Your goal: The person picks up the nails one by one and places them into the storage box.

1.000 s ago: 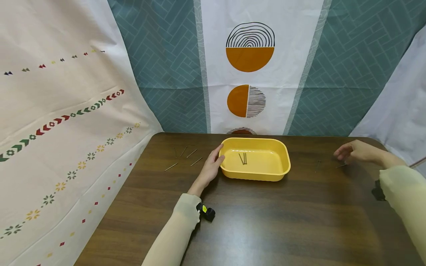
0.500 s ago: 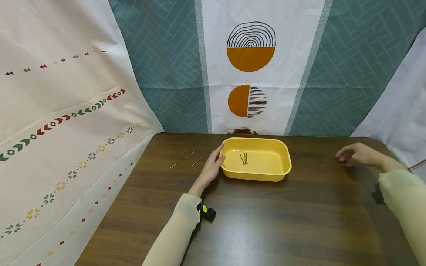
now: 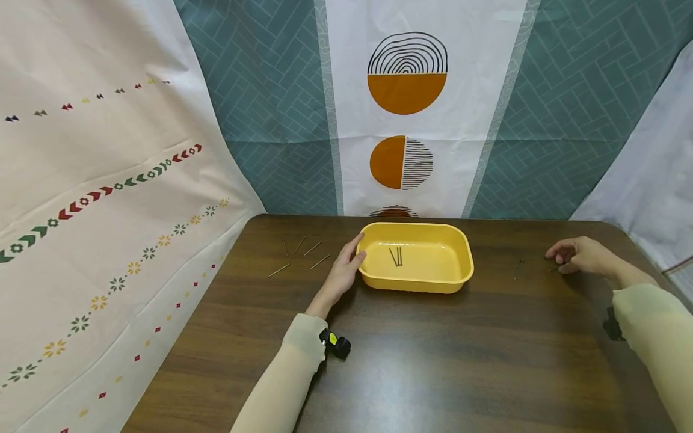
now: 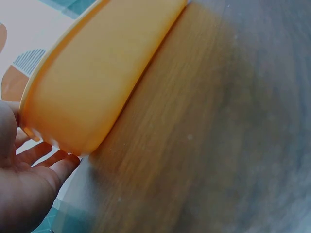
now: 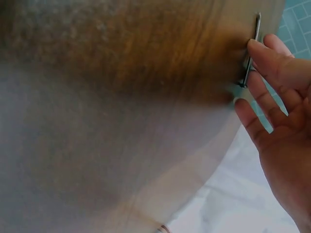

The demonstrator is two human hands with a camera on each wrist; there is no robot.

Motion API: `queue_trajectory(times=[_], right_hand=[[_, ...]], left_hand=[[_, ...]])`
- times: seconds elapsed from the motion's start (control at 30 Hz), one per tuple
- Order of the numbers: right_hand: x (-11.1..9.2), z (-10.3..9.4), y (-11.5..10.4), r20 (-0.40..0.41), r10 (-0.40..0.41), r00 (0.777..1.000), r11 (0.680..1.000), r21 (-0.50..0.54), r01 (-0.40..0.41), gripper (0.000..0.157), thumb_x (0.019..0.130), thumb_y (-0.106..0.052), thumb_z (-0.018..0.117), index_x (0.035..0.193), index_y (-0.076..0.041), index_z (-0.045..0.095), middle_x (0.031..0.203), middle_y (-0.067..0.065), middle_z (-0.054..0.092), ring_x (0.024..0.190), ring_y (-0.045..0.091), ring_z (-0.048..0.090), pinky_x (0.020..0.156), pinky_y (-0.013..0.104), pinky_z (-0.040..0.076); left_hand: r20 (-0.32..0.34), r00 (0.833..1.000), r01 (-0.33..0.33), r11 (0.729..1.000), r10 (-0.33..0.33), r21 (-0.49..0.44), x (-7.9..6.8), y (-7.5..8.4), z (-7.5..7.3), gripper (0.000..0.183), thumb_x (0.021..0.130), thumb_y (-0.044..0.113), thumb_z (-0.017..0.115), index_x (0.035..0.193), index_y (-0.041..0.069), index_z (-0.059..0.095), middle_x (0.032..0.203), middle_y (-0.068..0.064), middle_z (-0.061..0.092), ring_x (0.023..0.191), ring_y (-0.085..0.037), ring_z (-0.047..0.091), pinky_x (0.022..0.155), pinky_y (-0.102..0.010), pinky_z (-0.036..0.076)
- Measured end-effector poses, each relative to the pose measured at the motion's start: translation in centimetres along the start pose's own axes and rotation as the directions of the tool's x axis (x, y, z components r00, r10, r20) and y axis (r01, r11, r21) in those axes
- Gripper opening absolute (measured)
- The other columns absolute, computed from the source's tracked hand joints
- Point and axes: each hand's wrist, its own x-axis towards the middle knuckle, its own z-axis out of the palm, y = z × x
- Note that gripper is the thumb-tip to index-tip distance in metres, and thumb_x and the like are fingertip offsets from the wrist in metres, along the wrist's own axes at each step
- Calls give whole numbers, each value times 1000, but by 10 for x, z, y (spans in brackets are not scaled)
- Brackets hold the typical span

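Observation:
A yellow plastic tray (image 3: pixel 438 264) stands on the table with a few nails (image 3: pixel 399 257) lying in it. My left hand (image 3: pixel 340 273) holds the tray's left end, thumb and fingers spread about its corner; the left wrist view shows the fingertips against the tray wall (image 4: pixel 92 73). Off to the right, my right hand (image 3: pixel 587 258) is low over the table. Its thumb and fingertips pinch a thin metal nail (image 5: pixel 257 24), whose small head points toward the lower fingers in the right wrist view. Thin nails (image 3: pixel 518 269) lie between the tray and this hand.
Several more nails (image 3: pixel 278 270) are scattered on the brown wooden table (image 3: pixel 433 361) left of the tray. Patterned cloth (image 3: pixel 271 120) hangs behind the far table edge, and pale cloth (image 3: pixel 108 240) drapes along the left side.
My right hand has come down slightly, and its fingertips have closed over the nail, which shows less than before. The left hand and the tray have stayed in place.

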Motion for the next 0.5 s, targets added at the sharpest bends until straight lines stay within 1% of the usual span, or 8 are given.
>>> queue_trajectory(times=[0.23,0.4,0.5], right_hand=[[-4,3,1,-20,-27,999,999,-21,27,20,89,10,73,108,8,71,79,-4,66,77,3,52,68,20,45],[-6,6,2,-23,-37,999,999,5,37,20,88,15,68,107,12,68,78,-3,63,74,2,52,67,21,44],[-7,5,3,-5,-19,1000,1000,18,19,17,88,15,65,105,14,68,85,4,69,76,1,52,67,20,45]], left_hand=[[-5,1000,-2,1000,2,-7,1,1,-1,54,112,21,48,164,16,34,167,-9,32,155,-29,28,124,-48,27],[-9,1000,-7,1000,7,-3,2,1,0,54,112,21,48,164,15,34,167,-9,32,155,-30,27,125,-48,26],[-4,1000,-6,1000,5,-5,0,1,0,53,112,20,48,164,14,35,168,-9,32,156,-29,26,125,-48,26]])
